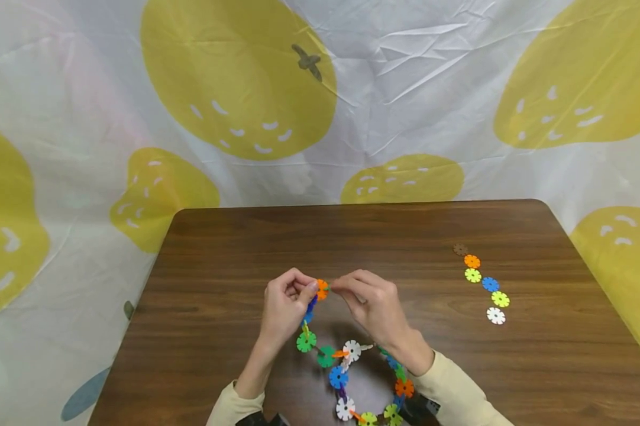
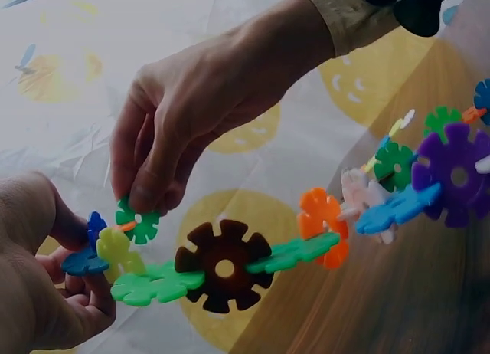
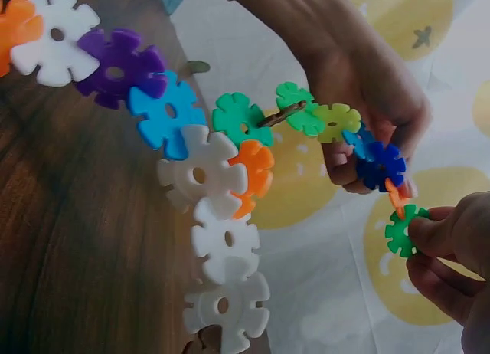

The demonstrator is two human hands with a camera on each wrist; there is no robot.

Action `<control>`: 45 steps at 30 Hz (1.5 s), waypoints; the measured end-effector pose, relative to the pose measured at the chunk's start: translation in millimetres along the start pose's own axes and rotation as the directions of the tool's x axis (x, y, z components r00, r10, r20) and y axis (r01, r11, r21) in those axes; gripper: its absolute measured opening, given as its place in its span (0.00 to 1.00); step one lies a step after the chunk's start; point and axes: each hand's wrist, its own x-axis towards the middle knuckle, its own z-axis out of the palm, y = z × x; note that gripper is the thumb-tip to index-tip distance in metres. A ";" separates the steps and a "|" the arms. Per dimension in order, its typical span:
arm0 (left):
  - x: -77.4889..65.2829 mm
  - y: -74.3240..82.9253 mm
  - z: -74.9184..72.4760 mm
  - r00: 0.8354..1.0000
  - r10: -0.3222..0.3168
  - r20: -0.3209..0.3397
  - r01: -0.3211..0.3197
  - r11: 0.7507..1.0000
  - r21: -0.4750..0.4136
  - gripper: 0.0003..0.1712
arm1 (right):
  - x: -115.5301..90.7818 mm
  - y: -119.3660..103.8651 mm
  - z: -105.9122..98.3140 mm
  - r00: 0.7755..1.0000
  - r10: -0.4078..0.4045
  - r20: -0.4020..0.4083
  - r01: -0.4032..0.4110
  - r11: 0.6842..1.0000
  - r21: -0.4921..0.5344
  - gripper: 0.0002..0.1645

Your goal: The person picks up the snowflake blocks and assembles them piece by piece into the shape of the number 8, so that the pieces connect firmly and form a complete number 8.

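My left hand (image 1: 288,305) pinches the raised end of a chain of notched plastic discs, near an orange disc (image 1: 322,289) and a dark blue disc (image 3: 381,167). Between thumb and fingers, my right hand (image 1: 372,306) holds a green disc (image 3: 405,231). That green disc meets the orange one edge to edge; how far their slots interlock is hard to tell. From the left hand the chain hangs down through a light green disc (image 1: 306,341) to a loop of colourful discs, including a white one (image 1: 345,408), close to the table. My right forearm hides part of the loop.
On the right of the brown wooden table (image 1: 219,248), several loose discs lie in a slanting row, among them a blue disc (image 1: 490,284) and a white disc (image 1: 495,315). A hanging cloth (image 1: 362,118) with yellow fruit prints stands behind the table's far edge.
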 end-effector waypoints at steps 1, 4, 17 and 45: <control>0.0 0.3 0.4 1.000 0.000 0.000 0.000 1.000 -0.001 0.04 | -0.8 0.7 0.5 1.000 -0.005 -0.010 0.005 1.000 0.003 0.08; 0.8 0.5 0.4 1.000 -0.003 0.005 0.003 1.000 -0.005 0.04 | -2.1 2.2 1.5 1.000 0.012 -0.026 -0.011 1.000 0.023 0.09; 2.1 0.0 -0.7 0.999 -0.037 0.039 0.040 0.997 -0.069 0.05 | -13.9 10.5 -9.1 0.986 0.160 0.053 -0.162 0.987 0.019 0.23; -4.8 -7.2 -9.5 0.998 -0.009 0.066 0.012 0.999 -0.033 0.05 | -48.5 122.1 -86.6 0.851 0.522 -0.063 -0.507 0.784 -0.357 0.17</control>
